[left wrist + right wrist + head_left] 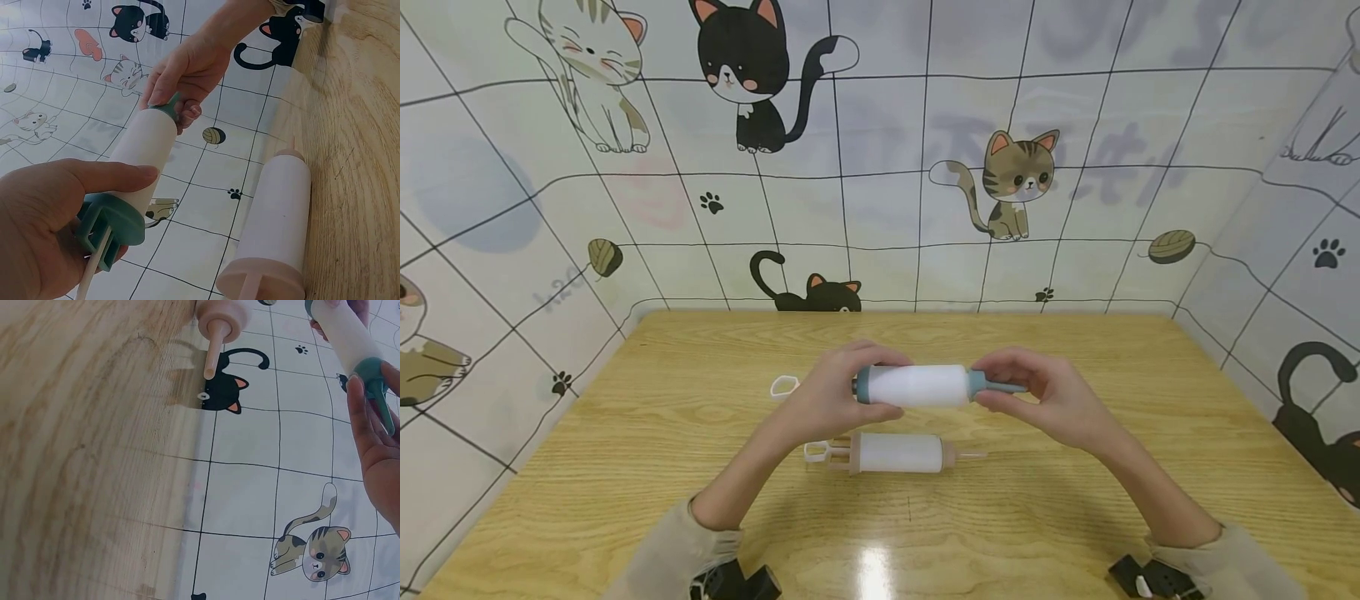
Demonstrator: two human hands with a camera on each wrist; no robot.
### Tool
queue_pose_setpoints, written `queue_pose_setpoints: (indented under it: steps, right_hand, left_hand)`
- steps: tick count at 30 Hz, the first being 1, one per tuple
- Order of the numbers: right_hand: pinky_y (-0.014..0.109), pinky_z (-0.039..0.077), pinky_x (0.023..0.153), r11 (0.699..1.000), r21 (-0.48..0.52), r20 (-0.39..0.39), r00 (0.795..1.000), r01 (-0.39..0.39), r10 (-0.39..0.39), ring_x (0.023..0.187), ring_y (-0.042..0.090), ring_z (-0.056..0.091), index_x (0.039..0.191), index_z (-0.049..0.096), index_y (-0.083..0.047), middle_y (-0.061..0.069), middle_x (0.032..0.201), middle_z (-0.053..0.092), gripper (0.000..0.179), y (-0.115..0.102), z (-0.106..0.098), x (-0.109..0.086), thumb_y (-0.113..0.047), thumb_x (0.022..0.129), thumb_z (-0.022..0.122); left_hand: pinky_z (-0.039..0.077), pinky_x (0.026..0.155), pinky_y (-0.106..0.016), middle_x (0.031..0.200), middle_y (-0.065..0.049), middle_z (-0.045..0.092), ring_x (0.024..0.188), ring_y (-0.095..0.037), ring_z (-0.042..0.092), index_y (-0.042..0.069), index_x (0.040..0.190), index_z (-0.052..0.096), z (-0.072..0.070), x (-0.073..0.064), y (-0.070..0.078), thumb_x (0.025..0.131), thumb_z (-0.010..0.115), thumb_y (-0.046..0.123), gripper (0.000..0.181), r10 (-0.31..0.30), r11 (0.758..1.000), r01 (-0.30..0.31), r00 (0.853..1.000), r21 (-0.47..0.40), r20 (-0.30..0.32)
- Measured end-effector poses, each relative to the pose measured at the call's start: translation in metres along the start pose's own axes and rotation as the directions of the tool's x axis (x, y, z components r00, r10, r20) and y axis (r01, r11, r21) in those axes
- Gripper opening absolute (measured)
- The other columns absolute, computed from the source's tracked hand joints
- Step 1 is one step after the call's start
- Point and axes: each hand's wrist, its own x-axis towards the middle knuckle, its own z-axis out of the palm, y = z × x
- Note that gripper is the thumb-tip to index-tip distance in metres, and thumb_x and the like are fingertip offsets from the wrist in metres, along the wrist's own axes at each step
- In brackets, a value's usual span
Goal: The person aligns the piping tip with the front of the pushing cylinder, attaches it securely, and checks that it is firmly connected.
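Note:
A large syringe (919,386) with a white barrel and teal ends lies level between both hands, above the table. My left hand (831,392) grips its barrel at the plunger end, thumb along the near side. The teal collar (125,219) and a pale plunger rod show behind that grip in the left wrist view. At the other end, my right hand (1051,396) pinches the teal nozzle cap (370,372) between thumb and fingers, the tapered tip pointing right toward the palm. A white loop handle (785,386) sticks out left of my left hand.
A second syringe (900,452), with a white barrel and pink-beige ends, lies on the wooden table (1037,533) nearer to me, its thin nozzle pointing right. A cat-patterned covering (887,208) rises behind the table and at both sides.

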Motion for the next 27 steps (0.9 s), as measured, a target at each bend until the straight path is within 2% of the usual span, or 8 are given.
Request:
queue_pose_setpoints:
  steps: [8, 16, 21, 27]
  right_hand:
    - [0.036, 0.060, 0.069, 0.999, 0.041, 0.011, 1.000, -0.011, 0.010, 0.087, 0.022, 0.072, 0.120, 0.065, 0.002, 0.012, 0.106, 0.072, 0.030, 0.0000, -0.0003, -0.0006, 0.010, 0.091, 0.068]
    - [0.037, 0.059, 0.064, 0.993, 0.110, 0.007, 0.999, 0.046, -0.047, 0.077, 0.023, 0.071, 0.119, 0.061, 0.006, 0.014, 0.102, 0.072, 0.030, 0.0024, 0.0004, -0.0002, 0.015, 0.091, 0.064]
    - [0.037, 0.059, 0.062, 0.993, 0.112, 0.003, 0.999, 0.046, -0.047, 0.075, 0.022, 0.071, 0.116, 0.062, 0.005, 0.013, 0.100, 0.073, 0.027, 0.0033, 0.0000, -0.0004, 0.015, 0.091, 0.064]
    - [0.034, 0.057, 0.059, 0.997, 0.076, 0.003, 1.000, 0.016, -0.016, 0.064, 0.021, 0.067, 0.111, 0.065, 0.002, 0.011, 0.083, 0.072, 0.018, 0.0021, 0.0017, -0.0005, 0.009, 0.096, 0.061]
  left_hand:
    - [0.052, 0.084, -0.035, 0.119, -0.006, 0.069, 0.103, -0.023, 0.064, 0.009, 0.121, 0.070, 0.0002, -0.0008, 0.0032, 0.077, 0.088, 0.009, 0.047, 0.000, 1.000, 0.000, 1.000, 0.010, -0.006]
    - [0.052, 0.084, -0.034, 0.119, -0.006, 0.069, 0.103, -0.022, 0.063, 0.009, 0.121, 0.070, 0.0014, -0.0004, 0.0042, 0.077, 0.088, 0.009, 0.047, 0.007, 1.000, -0.007, 1.000, 0.009, -0.008]
    - [0.053, 0.084, -0.034, 0.118, -0.005, 0.069, 0.103, -0.022, 0.063, 0.009, 0.120, 0.070, 0.0014, -0.0005, 0.0046, 0.077, 0.088, 0.008, 0.047, 0.020, 1.000, -0.020, 1.000, 0.006, -0.015]
    - [0.053, 0.083, -0.034, 0.116, -0.005, 0.069, 0.101, -0.021, 0.063, 0.009, 0.120, 0.070, 0.0013, -0.0005, 0.0071, 0.076, 0.089, 0.009, 0.048, 0.017, 1.000, -0.016, 1.000, 0.008, -0.020]
